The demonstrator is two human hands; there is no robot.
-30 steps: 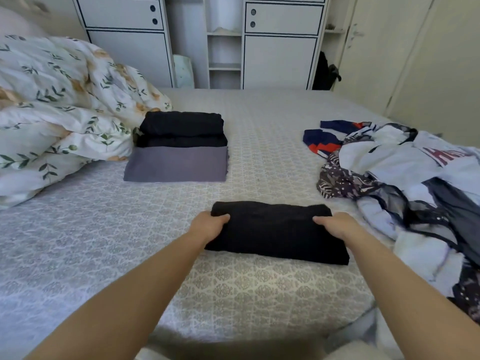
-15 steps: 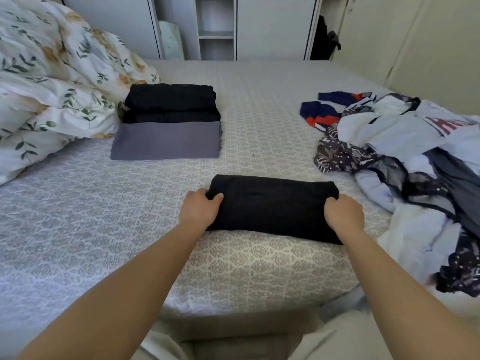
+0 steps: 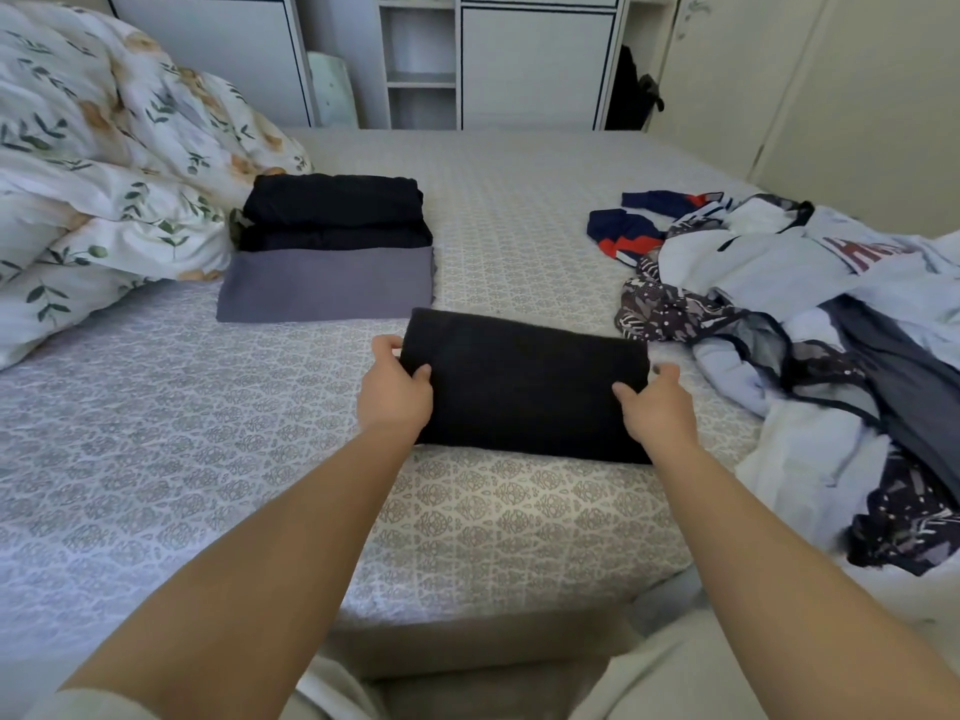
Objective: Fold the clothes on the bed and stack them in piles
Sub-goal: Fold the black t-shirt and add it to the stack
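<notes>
Head view: left hand [image 3: 396, 392] and right hand [image 3: 657, 410] clamped on folded black garment [image 3: 524, 384], fingers tucked underneath, hidden.

Both hands [image 3: 524, 402] grip a folded black garment [image 3: 524, 387].

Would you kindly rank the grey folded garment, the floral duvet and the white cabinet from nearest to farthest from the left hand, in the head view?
1. Grey folded garment, just beyond the left hand.
2. Floral duvet, far left.
3. White cabinet, behind the bed.
</notes>
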